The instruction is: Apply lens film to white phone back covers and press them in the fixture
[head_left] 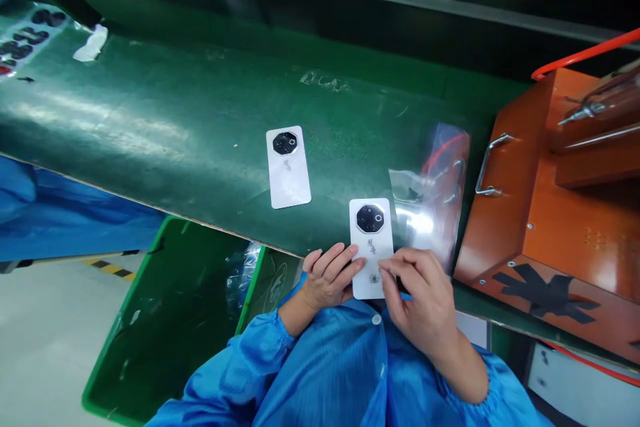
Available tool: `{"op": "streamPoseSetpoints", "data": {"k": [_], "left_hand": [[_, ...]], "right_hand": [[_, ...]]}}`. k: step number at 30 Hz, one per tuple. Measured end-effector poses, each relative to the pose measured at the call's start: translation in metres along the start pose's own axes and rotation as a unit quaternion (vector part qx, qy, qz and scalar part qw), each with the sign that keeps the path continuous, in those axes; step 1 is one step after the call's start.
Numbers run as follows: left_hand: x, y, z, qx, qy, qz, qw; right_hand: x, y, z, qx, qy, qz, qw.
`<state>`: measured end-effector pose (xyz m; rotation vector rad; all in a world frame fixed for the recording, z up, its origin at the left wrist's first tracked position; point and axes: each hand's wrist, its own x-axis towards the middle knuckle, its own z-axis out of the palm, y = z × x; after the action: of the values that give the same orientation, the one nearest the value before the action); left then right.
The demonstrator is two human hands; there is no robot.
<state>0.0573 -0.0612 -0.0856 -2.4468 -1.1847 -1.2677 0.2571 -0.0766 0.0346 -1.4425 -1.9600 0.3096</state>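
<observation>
A white phone back cover [373, 260], with a dark octagonal camera area and small dark characters, lies at the front edge of the green bench, close to my body. The fingers of my left hand [330, 277] wrap round its left edge and hold it. Over its lower right part, my right hand [420, 293] is closed, thumb and index finger pinched together beside a small dark print. What the pinch holds, if anything, is too small to make out. A second white phone back cover [289, 177] of the same look lies farther back, to the left, untouched.
An orange machine [520, 213] with a metal handle stands at the right. Clear plastic film [430, 193] lies beside it. Below the bench at left is a green bin [165, 320] with clear plastic in it. A white scrap [91, 44] lies at the far left.
</observation>
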Motion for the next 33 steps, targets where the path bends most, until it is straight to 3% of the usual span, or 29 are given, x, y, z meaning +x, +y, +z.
{"op": "streamPoseSetpoints", "data": {"k": [3,7,18,28,33], "left_hand": [[-0.001,0.000,0.003,0.015,0.015,0.000,1.000],[-0.002,-0.002,0.003,0.018,0.016,0.008,1.000],[0.000,-0.002,0.004,-0.001,0.020,0.002,1.000],[-0.009,-0.006,0.007,0.009,0.031,0.023,0.999],[-0.010,-0.007,0.006,0.010,0.028,0.024,0.999]], "right_hand": [[-0.020,0.009,0.012,0.004,0.031,-0.027,0.999],[-0.026,0.017,0.020,-0.012,0.038,-0.079,0.996],[-0.029,0.020,0.021,-0.052,0.009,-0.129,0.990],[-0.028,0.021,0.022,-0.055,0.012,-0.127,0.990],[-0.031,0.021,0.019,-0.046,0.015,-0.191,0.980]]}}
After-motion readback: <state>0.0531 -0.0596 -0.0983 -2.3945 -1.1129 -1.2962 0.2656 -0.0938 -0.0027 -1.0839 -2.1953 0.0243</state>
